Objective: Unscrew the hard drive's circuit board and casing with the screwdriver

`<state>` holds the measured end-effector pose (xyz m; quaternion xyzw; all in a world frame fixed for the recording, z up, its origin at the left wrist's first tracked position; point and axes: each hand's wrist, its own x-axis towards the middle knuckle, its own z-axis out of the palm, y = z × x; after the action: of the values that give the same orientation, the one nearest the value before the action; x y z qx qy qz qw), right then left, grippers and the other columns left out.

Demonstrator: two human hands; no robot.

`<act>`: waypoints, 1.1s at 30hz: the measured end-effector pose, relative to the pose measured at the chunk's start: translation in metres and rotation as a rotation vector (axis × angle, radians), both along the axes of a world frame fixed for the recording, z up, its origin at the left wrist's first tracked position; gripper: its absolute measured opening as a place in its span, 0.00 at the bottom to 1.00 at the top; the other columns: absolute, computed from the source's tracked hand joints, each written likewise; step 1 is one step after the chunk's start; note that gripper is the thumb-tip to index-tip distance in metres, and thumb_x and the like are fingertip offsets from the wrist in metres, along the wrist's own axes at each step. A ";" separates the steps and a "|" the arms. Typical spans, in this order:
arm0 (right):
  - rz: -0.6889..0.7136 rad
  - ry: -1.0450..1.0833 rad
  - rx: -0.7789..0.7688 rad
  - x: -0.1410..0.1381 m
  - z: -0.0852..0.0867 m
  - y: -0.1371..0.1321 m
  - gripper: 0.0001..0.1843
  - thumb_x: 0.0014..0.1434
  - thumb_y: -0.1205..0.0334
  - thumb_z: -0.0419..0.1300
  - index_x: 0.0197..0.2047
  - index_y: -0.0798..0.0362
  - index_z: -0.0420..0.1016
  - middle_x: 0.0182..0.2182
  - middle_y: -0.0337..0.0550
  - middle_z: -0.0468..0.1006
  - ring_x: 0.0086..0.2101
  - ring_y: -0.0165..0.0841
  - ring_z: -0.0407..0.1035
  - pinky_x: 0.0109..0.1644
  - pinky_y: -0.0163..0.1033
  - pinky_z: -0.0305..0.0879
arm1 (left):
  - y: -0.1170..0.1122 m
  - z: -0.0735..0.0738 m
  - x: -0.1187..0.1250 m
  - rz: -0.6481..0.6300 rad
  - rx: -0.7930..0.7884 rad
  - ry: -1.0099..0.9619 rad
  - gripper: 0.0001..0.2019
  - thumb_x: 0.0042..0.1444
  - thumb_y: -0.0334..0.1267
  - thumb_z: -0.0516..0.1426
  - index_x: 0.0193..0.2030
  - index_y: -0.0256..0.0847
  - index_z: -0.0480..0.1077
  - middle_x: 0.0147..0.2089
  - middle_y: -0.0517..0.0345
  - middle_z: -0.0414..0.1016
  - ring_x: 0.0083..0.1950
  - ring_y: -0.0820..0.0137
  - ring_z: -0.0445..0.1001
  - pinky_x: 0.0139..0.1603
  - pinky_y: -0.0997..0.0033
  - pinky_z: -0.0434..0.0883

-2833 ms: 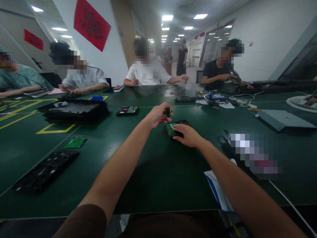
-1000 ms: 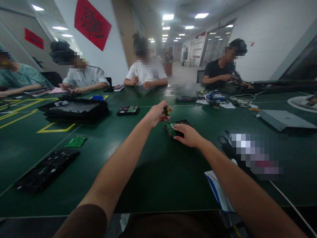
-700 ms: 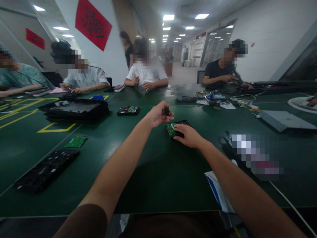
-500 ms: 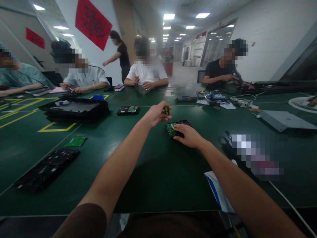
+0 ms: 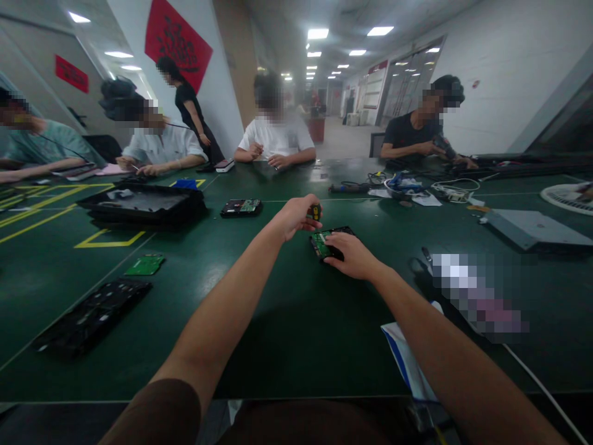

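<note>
A small black hard drive [image 5: 330, 241] with a green circuit board facing up lies on the dark green table [image 5: 287, 309], far out in front of me. My left hand [image 5: 296, 216] is closed round the black-and-yellow handle of a screwdriver [image 5: 314, 212], held upright over the drive's far left corner. My right hand [image 5: 353, 254] lies on the drive's near right side, fingers curled over its edge, pressing it down.
Another drive [image 5: 241, 207] and a black tray [image 5: 139, 205] lie to the left, with a loose green board [image 5: 144, 266] and a black frame [image 5: 90, 315] nearer. Cables [image 5: 407, 183] and a grey box [image 5: 532, 227] sit at right. Several people sit around the table; one walks behind.
My hands stay on the drive and the screwdriver, the left one shifting slightly on the handle. A person in black has walked leftward behind the seated people.
</note>
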<state>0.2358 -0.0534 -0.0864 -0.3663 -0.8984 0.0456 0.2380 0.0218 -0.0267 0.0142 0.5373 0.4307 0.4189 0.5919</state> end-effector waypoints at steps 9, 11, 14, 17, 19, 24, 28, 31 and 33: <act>-0.145 0.078 0.050 0.008 -0.003 0.004 0.33 0.65 0.43 0.59 0.66 0.55 0.68 0.65 0.56 0.70 0.66 0.49 0.62 0.71 0.59 0.55 | -0.005 0.006 0.004 0.034 0.084 -0.001 0.08 0.63 0.42 0.57 0.39 0.39 0.69 0.33 0.53 0.77 0.29 0.67 0.80 0.31 0.70 0.74; -0.300 0.123 0.068 0.015 -0.008 0.013 0.31 0.68 0.43 0.54 0.64 0.57 0.70 0.64 0.59 0.71 0.66 0.49 0.62 0.71 0.58 0.55 | -0.007 0.009 0.003 0.037 0.080 -0.013 0.08 0.64 0.42 0.56 0.39 0.39 0.69 0.33 0.53 0.76 0.29 0.67 0.80 0.31 0.70 0.74; -0.499 0.206 0.029 0.028 -0.018 0.028 0.30 0.71 0.45 0.48 0.62 0.59 0.73 0.63 0.61 0.72 0.65 0.48 0.63 0.71 0.58 0.56 | -0.008 0.012 0.002 0.040 0.078 -0.026 0.09 0.65 0.43 0.56 0.39 0.39 0.69 0.32 0.52 0.77 0.29 0.68 0.79 0.32 0.70 0.74; -0.546 0.252 -0.091 0.035 -0.025 0.040 0.29 0.72 0.46 0.46 0.61 0.56 0.74 0.61 0.57 0.75 0.63 0.45 0.67 0.68 0.54 0.62 | -0.007 0.013 0.001 0.059 0.098 -0.024 0.10 0.65 0.43 0.56 0.38 0.39 0.69 0.33 0.52 0.77 0.28 0.69 0.79 0.31 0.71 0.73; -0.547 0.257 -0.149 0.035 -0.026 0.043 0.28 0.72 0.46 0.46 0.62 0.55 0.73 0.59 0.55 0.77 0.61 0.45 0.70 0.66 0.53 0.64 | -0.007 0.013 0.000 0.077 0.116 -0.022 0.10 0.65 0.43 0.56 0.38 0.39 0.69 0.33 0.52 0.77 0.27 0.70 0.78 0.30 0.71 0.73; -0.546 0.236 -0.146 0.027 -0.023 0.043 0.27 0.71 0.50 0.49 0.64 0.57 0.71 0.60 0.57 0.76 0.60 0.48 0.70 0.66 0.56 0.65 | -0.006 0.014 0.000 0.110 0.135 -0.005 0.10 0.66 0.44 0.56 0.38 0.39 0.69 0.32 0.53 0.76 0.27 0.70 0.78 0.30 0.72 0.73; -0.525 0.226 -0.091 0.025 -0.023 0.042 0.27 0.72 0.53 0.47 0.65 0.59 0.71 0.62 0.58 0.74 0.63 0.48 0.67 0.68 0.56 0.62 | -0.006 0.013 0.000 0.114 0.140 0.017 0.11 0.66 0.45 0.57 0.38 0.39 0.70 0.33 0.53 0.76 0.27 0.71 0.78 0.30 0.72 0.73; -0.474 0.216 -0.091 0.023 -0.023 0.042 0.26 0.72 0.53 0.47 0.65 0.56 0.71 0.62 0.54 0.75 0.62 0.46 0.68 0.68 0.55 0.63 | -0.005 0.012 -0.001 0.102 0.155 0.020 0.11 0.67 0.45 0.57 0.38 0.39 0.70 0.34 0.53 0.76 0.28 0.71 0.78 0.30 0.73 0.73; -0.452 0.190 -0.116 0.018 -0.021 0.039 0.25 0.72 0.52 0.47 0.64 0.54 0.72 0.60 0.52 0.77 0.59 0.45 0.71 0.65 0.53 0.66 | -0.005 0.012 -0.002 0.105 0.174 0.017 0.11 0.67 0.45 0.56 0.39 0.40 0.70 0.35 0.54 0.76 0.28 0.72 0.79 0.30 0.74 0.72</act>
<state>0.2539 -0.0140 -0.1077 -0.5650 -0.7632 0.0771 0.3038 0.0200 -0.0316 0.0264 0.5670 0.4253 0.4806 0.5164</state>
